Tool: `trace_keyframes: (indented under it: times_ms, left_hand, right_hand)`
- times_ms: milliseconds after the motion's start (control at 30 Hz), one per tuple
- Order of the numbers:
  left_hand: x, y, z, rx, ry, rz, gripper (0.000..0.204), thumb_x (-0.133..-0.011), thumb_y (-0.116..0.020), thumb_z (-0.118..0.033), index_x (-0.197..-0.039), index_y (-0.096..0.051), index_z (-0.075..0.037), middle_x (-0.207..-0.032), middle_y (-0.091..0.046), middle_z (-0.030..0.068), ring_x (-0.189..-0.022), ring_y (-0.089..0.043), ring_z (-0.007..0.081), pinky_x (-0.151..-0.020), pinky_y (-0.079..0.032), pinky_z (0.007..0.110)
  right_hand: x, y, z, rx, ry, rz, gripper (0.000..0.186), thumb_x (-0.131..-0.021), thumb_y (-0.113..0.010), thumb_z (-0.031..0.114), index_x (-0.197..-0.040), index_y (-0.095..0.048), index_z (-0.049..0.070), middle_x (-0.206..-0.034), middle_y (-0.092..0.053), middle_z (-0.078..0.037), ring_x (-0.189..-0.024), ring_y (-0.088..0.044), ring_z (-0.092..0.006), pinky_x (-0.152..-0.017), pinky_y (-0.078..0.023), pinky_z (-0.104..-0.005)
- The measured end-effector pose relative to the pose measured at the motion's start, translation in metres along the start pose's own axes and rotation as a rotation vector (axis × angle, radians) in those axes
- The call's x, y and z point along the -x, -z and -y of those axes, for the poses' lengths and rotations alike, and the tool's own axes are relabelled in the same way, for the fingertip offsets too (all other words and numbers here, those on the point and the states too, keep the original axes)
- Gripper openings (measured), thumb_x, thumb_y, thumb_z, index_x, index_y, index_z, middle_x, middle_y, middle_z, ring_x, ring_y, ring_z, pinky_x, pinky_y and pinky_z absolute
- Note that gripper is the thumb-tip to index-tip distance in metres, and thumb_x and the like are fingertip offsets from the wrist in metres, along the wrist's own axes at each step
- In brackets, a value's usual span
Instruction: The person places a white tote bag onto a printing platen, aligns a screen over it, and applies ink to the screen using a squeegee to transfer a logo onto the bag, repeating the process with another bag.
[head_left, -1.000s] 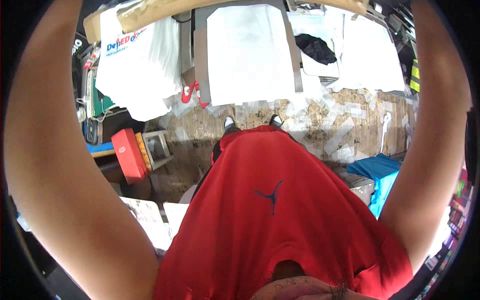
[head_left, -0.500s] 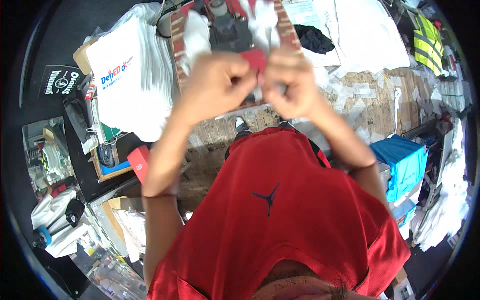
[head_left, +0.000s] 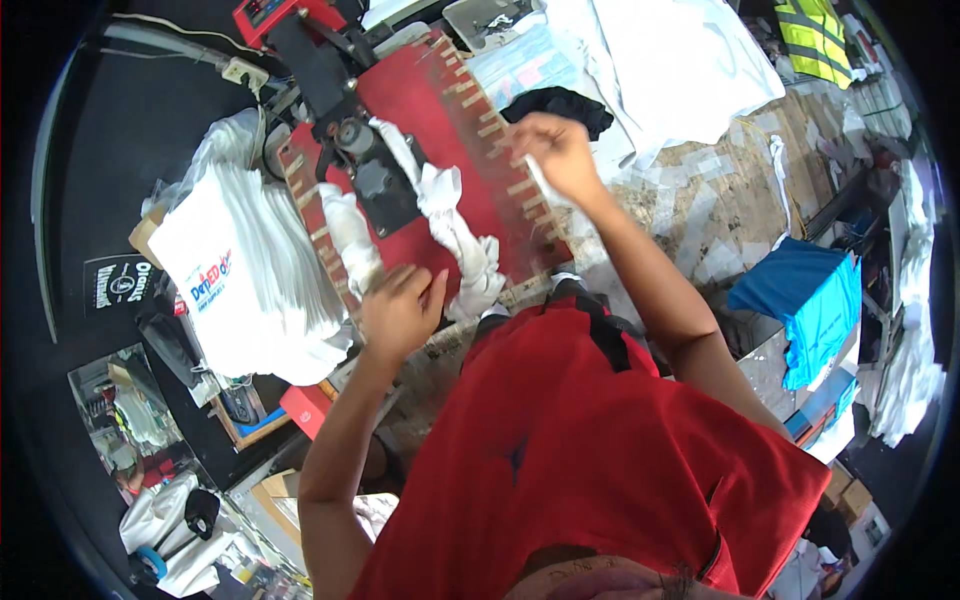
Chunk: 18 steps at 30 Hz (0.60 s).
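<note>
Reaching seems in hand: at the red press, upper centre, the left hand is loosely unclasped beside a white-wrapped handle; the right hand curls, hold unclear. Gripping calls for closed fingers.

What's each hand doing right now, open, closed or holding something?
Left hand: partly open beside the left white cloth wrap; contact unclear.
Right hand: fingers bent near the black cloth; can't tell if it's holding anything.
</note>
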<state>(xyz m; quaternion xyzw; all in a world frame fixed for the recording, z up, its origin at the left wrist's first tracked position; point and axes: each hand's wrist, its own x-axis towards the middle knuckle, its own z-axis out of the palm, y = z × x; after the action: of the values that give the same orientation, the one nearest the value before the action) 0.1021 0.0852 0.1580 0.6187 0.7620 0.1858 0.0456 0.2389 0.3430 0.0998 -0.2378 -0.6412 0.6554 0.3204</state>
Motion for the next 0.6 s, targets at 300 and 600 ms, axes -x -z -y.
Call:
trace_keyframes:
  times_ms: [300,600]
  left_hand:
    - [0.000,-0.011,0.011,0.037,-0.042,-0.007,0.024,-0.078,-0.068,-0.006,-0.061,-0.051,-0.008,-0.063,-0.050,0.0099,-0.057,-0.051,0.0290,-0.055,-0.041,0.041]
    - [-0.003,-0.018,0.016,0.050,-0.043,0.039,0.022,-0.079,-0.066,-0.008,-0.063,-0.051,-0.007,-0.063,-0.051,0.0105,-0.059,-0.054,0.0293,-0.056,-0.042,0.040]
  right_hand:
    - [-0.091,0.112,-0.194,1.155,0.017,-0.107,0.036,-0.085,-0.066,0.038,-0.098,-0.071,0.005,-0.098,-0.069,-0.018,-0.090,-0.067,-0.0345,-0.086,-0.052,-0.0445]
    - [-0.165,0.139,-0.208,0.947,-0.335,-0.368,0.045,-0.072,-0.080,0.037,-0.101,-0.069,0.004,-0.106,-0.066,-0.022,-0.101,-0.062,-0.0383,-0.088,-0.051,-0.0430]
